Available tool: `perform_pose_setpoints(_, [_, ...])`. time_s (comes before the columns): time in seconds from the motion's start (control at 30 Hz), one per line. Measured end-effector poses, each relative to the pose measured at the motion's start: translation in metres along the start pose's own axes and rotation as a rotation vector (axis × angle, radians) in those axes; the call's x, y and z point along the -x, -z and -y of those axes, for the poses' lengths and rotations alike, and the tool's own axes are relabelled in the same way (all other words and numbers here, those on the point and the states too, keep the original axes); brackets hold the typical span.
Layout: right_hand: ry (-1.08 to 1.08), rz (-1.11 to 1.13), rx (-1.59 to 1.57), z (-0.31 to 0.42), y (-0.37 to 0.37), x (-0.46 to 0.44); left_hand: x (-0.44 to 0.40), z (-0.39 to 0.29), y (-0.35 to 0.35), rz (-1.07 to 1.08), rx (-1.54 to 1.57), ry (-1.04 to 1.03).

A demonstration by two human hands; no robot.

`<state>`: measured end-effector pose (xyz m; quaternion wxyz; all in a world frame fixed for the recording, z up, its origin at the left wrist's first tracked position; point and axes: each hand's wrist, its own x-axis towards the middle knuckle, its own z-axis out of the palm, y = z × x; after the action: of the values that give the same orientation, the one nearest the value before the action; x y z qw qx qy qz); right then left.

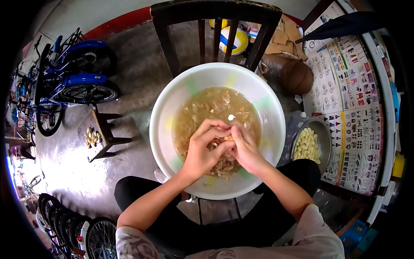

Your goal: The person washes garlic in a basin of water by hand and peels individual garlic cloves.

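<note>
My left hand (pixel 205 149) and my right hand (pixel 246 149) meet over a big white basin (pixel 166 164). Their fingertips pinch together on a small garlic clove (pixel 228 138), of which only a tan bit shows between the fingers. Below them, cloudy brownish water (pixel 189 112) fills the bottom of the basin, with many loose papery garlic skins (pixel 220 166) in it. To the right of the basin, a metal bowl (pixel 329 142) holds a heap of pale peeled garlic cloves (pixel 307 146).
A dark wooden chair (pixel 215 9) stands behind the basin. At left, a small wooden stool (pixel 105 129) bears several bananas (pixel 92 137), near parked bicycles (pixel 82 84). A basketball (pixel 296 77), a volleyball (pixel 233 41) and a printed poster board (pixel 345 99) are on the right side.
</note>
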<state>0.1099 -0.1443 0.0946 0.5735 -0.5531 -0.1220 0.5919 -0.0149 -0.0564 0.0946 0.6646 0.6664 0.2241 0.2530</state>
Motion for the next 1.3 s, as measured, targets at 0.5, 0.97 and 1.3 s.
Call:
perform_pose_setpoints(0.5, [0.65, 0.084, 0.695, 0.032, 0.014, -0.003, 0.004, 0.006, 0.019, -0.085, 0.369, 0.249])
perform_pose_setpoints(0.97, [0.849, 0.195, 0.979, 0.033, 0.022, -0.005, 0.002, 0.012, 0.023, 0.038, 0.319, 0.347])
perform_pose_setpoints(1.3, [0.651, 0.186, 0.726, 0.021, 0.022, -0.009, -0.002, 0.031, 0.036, -0.282, 0.784, 0.525])
